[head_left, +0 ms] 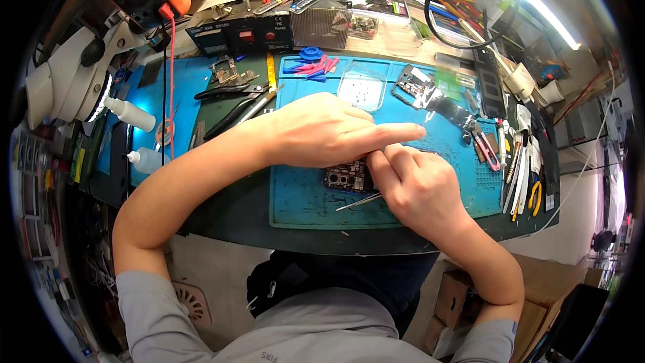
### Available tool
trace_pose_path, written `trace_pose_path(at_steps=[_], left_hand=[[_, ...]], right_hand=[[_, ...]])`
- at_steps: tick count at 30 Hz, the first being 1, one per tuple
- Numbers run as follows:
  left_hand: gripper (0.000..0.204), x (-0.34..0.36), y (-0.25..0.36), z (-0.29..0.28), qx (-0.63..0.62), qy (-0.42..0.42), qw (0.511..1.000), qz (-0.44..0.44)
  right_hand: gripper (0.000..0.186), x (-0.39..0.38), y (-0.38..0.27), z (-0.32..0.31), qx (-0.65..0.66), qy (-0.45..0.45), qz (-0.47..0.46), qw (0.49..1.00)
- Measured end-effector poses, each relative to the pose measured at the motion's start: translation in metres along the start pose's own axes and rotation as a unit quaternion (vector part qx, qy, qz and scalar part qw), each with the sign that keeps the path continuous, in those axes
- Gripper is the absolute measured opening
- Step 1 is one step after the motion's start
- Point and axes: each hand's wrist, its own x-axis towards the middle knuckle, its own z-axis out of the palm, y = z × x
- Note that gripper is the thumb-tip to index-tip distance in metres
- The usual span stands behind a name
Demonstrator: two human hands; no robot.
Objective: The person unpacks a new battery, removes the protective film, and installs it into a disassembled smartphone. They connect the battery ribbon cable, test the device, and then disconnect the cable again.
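Sitting beyond the left hand (326,131), a tray (383,87) (clear) holds dark bits (363,91).

Below your left hand (329,131) and just left of your right hand (420,181), the opened device (346,177) lies flat, its dark inner board bared, two squarish modules showing; your hands hide the rest. A thin, pale, straight tool (358,203) slants out from under your right hand, its end pointing left.

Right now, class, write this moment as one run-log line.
left hand: at opened phone, one finger extended | right hand: at phone, grip hidden | blue mat: under phone
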Motion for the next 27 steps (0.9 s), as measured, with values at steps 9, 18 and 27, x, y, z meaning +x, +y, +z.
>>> trace_pose_path(at_steps=[9, 18, 27], left_hand=[[0.069, -0.0014, -0.0008, -0.0011, 0.0, -0.029, 0.999, -0.018], [0.074, -0.0026, 0.0009, -0.001, -0.018, -0.047, 0.998, -0.041], [0.076, -0.0026, 0.0022, -0.001, -0.039, -0.062, 0.995, -0.07]], right_hand=[[0.018, 0.0084, 0.0026, -0.0047, -0.008, -0.023, -0.012, 1.0], [0.02, 0.005, 0.0046, 0.0011, 0.027, -0.024, 0.005, 0.999], [0.016, 0.0048, 0.0048, 0.001, 0.055, -0.032, 0.023, 0.998]])
